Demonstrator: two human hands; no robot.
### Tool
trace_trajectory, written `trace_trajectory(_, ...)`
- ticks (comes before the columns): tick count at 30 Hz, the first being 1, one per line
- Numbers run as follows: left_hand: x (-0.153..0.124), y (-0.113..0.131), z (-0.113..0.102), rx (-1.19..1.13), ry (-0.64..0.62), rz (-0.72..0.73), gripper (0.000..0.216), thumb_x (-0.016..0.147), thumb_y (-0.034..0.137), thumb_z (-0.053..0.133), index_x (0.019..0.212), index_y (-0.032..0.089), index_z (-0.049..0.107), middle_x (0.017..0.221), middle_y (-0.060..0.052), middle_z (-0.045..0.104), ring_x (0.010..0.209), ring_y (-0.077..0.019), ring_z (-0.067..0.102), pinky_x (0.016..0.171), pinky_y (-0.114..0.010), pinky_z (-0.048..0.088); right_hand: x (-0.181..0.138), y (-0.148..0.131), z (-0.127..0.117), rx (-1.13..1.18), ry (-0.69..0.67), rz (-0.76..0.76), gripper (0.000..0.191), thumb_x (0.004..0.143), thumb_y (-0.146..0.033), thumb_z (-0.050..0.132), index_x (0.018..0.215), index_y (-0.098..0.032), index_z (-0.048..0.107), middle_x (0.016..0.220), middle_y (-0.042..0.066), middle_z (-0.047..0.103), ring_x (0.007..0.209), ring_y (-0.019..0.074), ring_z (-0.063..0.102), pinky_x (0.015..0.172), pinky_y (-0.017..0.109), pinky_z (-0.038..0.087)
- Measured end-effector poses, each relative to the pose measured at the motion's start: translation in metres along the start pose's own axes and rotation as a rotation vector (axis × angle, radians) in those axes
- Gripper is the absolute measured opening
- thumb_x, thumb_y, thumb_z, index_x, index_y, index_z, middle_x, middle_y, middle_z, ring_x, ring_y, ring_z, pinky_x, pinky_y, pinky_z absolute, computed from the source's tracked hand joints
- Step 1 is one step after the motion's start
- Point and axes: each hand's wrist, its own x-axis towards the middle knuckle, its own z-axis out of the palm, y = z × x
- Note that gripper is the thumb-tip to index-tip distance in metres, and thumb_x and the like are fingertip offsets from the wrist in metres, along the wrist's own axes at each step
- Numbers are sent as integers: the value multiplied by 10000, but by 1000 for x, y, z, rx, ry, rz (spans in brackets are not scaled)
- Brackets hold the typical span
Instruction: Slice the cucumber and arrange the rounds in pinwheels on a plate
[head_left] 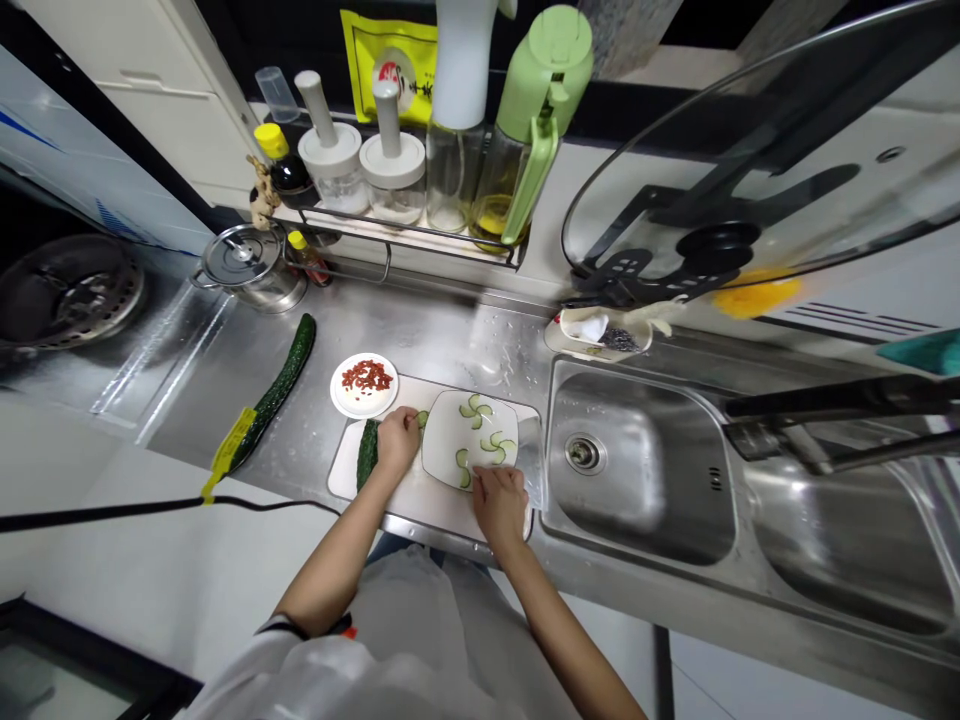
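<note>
A white squarish plate (442,440) rests on the cutting board (412,500), with thin curved cucumber slices (475,410) laid on it in small pinwheel groups. My right hand (501,508) is over the plate's near right edge, fingers drawn together at the lowest group; whatever is between the fingertips is too small to make out. Left of the plate, my left hand (397,442) is closed with its fingertips at more cucumber slices (422,419). Beside that hand lies a cut piece of cucumber (367,453). A shiny flat blade (531,455) lies along the board's right side.
A small white plate of red pieces (367,376) stands behind the board. A whole cucumber (281,385) with a yellow tag lies left, near a lidded pot (251,265). Right is a double sink (637,470). Jars and bottles line a rack (420,235); a glass lid (720,245) hangs above.
</note>
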Motion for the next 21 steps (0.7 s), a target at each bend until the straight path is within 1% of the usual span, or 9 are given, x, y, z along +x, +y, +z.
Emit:
trace_trajectory(6, -1, 6, -4, 149, -4, 2, 184, 807, 189, 464, 890, 187, 628, 814, -77, 659, 755, -187, 596, 686, -270, 404, 3, -4, -1, -20, 2, -34, 215, 857, -244, 496, 976, -255, 675, 917, 53, 628, 979, 216, 421, 676, 302, 265)
trace_trajectory(10, -2, 9, -6, 74, 6, -30, 179, 816, 222, 474, 905, 187, 626, 799, -59, 670, 733, -173, 601, 696, -264, 412, 3, -2, -1, -9, 0, -35, 212, 855, -249, 499, 975, -258, 673, 908, 50, 627, 982, 218, 417, 664, 295, 261)
trace_trajectory(16, 2, 3, -12, -65, -3, -44, 212, 822, 246, 466, 938, 199, 637, 762, -27, 673, 683, -152, 600, 669, -247, 421, 3, 0, 0, 21, -10, -16, 212, 854, -258, 502, 990, -264, 666, 914, 39, 631, 986, 221, 422, 643, 284, 253)
trace_trajectory(18, 4, 2, -12, -42, -22, -37, 215, 826, 234, 460, 950, 197, 632, 752, -30, 669, 680, -154, 601, 671, -250, 422, 3, -1, 0, 20, -5, -21, 210, 854, -257, 502, 982, -261, 669, 897, 41, 630, 974, 220, 428, 654, 287, 262)
trace_trajectory(21, 4, 3, -9, 84, -48, -12, 204, 834, 212, 456, 958, 189, 617, 774, -54, 658, 717, -176, 604, 689, -272, 423, 4, -3, 0, 32, 5, -44, 208, 852, -246, 499, 968, -246, 672, 881, 46, 626, 969, 216, 434, 686, 292, 282)
